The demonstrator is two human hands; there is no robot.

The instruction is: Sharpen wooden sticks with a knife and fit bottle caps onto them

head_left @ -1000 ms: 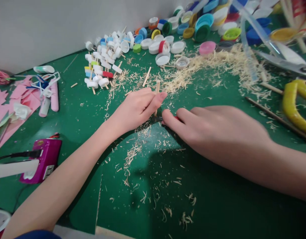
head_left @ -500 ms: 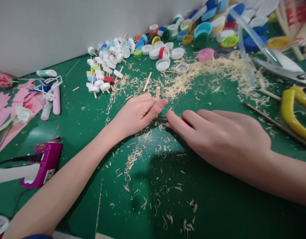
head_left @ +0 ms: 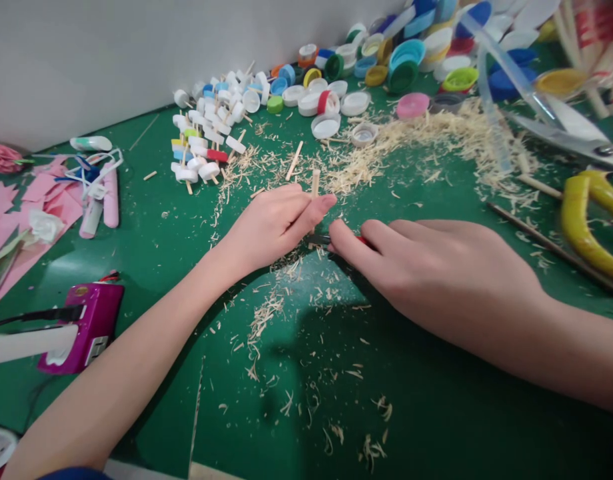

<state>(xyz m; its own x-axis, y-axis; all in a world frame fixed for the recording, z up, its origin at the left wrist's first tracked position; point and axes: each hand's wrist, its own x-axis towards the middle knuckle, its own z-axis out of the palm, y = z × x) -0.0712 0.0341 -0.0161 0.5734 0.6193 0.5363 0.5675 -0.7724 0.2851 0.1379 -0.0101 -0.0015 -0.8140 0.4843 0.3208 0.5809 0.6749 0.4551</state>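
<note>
No text readable: red marks (head_left: pixel 600 33) at upper right blurred, markings on purple box (head_left: pixel 97 310) too small.

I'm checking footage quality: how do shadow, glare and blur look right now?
Head view: a broad shadow darkens the green table below the right hand; same view, pale sheen above the purple box; same view, red-and-white items at top right look blurred.

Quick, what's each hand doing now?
Left hand: closed, holding a thin wooden stick.
Right hand: closed, gripping a bladed tool, handle mostly hidden.
</note>
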